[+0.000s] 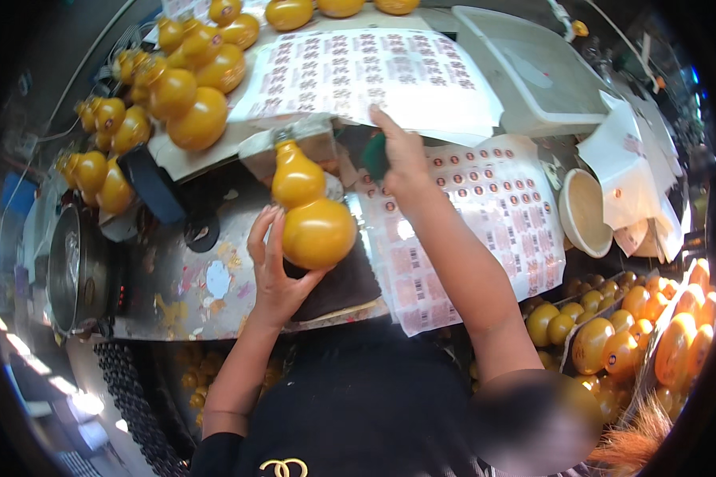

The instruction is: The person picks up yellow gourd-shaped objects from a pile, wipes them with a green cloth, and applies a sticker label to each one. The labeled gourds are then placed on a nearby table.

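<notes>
Yellow gourd [318, 230] sits over the bench [175, 258], the left hand [285, 278] curling its fingers around the lower bulb, probably to stop it rolling; the right hand [406, 163] reaches the white label sheet [350, 75], a green pad [375, 157] beside it, whether gripped I cannot tell

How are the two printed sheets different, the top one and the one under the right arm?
The upper sheet looks plain white; the lower sheet looks shiny and partly see-through.
The upper sheet has clusters of dark marks; the lower sheet has little round red badges.
The right forearm crosses the lower sheet, not the upper sheet.
Both have prints in rows.
</notes>
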A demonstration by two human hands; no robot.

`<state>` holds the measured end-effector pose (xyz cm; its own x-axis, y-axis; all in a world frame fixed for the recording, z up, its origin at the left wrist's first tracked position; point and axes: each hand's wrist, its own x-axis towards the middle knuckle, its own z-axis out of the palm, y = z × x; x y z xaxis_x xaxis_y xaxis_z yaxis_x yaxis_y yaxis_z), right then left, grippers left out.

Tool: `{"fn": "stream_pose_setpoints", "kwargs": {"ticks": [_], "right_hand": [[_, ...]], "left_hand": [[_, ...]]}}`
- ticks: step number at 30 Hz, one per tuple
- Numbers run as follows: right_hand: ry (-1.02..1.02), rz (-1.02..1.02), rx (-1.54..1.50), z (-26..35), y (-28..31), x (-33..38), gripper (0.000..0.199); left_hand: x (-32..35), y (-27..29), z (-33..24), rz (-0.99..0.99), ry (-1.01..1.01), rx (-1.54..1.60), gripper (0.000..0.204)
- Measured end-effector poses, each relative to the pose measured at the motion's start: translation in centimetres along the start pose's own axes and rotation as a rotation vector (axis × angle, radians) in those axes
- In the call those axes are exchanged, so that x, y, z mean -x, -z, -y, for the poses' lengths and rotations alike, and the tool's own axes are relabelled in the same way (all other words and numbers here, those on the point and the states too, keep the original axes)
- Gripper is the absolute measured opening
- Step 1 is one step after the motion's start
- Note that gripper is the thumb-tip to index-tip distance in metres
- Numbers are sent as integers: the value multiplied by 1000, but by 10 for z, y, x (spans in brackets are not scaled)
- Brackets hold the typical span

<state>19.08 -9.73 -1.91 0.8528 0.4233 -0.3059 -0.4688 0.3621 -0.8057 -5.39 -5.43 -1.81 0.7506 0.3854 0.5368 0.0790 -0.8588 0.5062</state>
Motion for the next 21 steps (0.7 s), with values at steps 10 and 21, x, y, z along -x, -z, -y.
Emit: {"fn": "stream_pose_setpoints", "kwargs": {"ticks": [10,21], "right_hand": [[109,11,185,10,57,35,12],[17,974,641,72,3,116,9]], "left_hand": [[11,-11,20,41,266,288,101],[7,1,18,83,306,278,101]]}}
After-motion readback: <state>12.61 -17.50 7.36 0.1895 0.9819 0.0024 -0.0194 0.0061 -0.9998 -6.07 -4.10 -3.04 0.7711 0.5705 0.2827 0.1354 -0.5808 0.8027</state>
